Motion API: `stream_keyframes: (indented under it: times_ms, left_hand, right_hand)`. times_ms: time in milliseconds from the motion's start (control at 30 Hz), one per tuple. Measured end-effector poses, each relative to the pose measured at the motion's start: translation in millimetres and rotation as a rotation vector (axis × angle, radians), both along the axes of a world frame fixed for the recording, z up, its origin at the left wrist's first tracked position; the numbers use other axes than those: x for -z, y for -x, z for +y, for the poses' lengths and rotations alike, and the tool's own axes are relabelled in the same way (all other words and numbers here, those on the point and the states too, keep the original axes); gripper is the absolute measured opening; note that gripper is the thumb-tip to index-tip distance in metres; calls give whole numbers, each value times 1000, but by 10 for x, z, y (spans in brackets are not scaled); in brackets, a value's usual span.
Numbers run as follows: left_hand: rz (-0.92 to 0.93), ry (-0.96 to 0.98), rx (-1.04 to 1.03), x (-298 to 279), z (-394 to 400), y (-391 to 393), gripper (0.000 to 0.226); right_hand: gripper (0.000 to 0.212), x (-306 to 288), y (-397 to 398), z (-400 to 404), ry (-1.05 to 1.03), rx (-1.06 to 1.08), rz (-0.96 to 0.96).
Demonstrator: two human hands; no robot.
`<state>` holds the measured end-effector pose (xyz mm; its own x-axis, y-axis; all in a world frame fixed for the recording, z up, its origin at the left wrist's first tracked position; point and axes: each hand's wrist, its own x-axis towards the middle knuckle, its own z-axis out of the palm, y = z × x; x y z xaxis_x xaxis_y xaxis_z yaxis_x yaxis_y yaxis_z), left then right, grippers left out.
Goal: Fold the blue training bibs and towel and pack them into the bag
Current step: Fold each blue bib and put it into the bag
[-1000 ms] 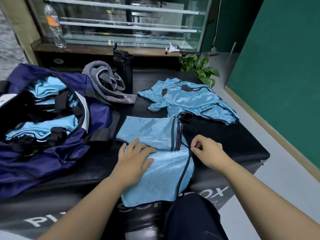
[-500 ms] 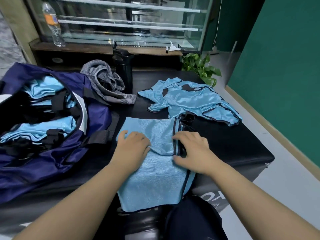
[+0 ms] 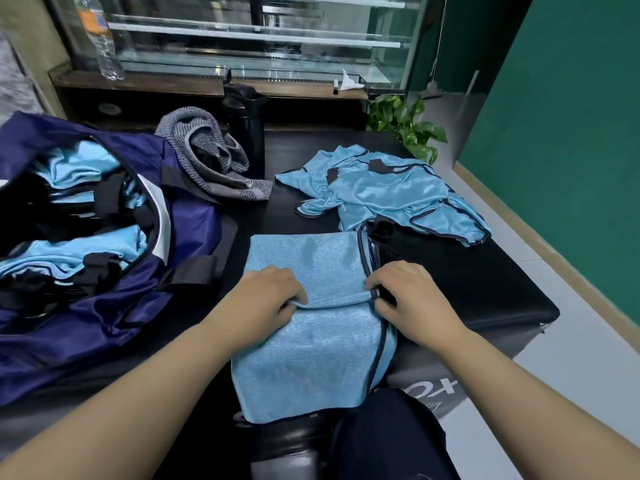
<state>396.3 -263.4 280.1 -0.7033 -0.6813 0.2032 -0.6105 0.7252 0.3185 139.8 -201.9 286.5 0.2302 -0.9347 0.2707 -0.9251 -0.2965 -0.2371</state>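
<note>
Folding is under way on the bib (image 3: 311, 327) lying just right of the bag (image 3: 104, 271), left hand (image 3: 263, 299) and right hand (image 3: 412, 299) each pinching its fold edge, which likely needs drawing over next.

Green wall (image 3: 561, 133), pale floor (image 3: 571, 348), glass display case (image 3: 242, 36) behind.

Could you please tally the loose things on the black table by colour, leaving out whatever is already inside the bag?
Light blue: 2 – the bib being folded under the left hand and right hand, and the heap of unfolded bibs, whose number I cannot tell.
Grey: 1 – the towel.
Black: 1 – the flask.
Navy: 1 – the bag.
Total: 5.
</note>
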Motion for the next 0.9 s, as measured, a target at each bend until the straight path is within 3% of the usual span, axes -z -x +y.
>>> stream_keyframes:
  times_ms: [233,333,467,633,733,900]
  left_hand:
    - [-49,-183,59,-74,-4,1,16]
    - [-61,-244,54,-85,8,40,16]
    - [5,-383,6,-189,-75,58,18]
    - [-93,-163,-203,-246,-629,28,24]
    - [-271,-172,-335,-198,-1016,16,37]
    - [-240,-325,-376,-199,-1329,115,29]
  right_hand:
    - [38,9,48,19,-87,-51,-62]
    - [39,14,58,-7,-116,-22,-151]
    - [51,-57,-48,-181,-130,92,-131]
    - [25,-258,-242,-631,-113,141,-137]
    - [8,-320,-227,-954,-238,165,-58]
    - [34,-503,-127,-1302,-609,145,53]
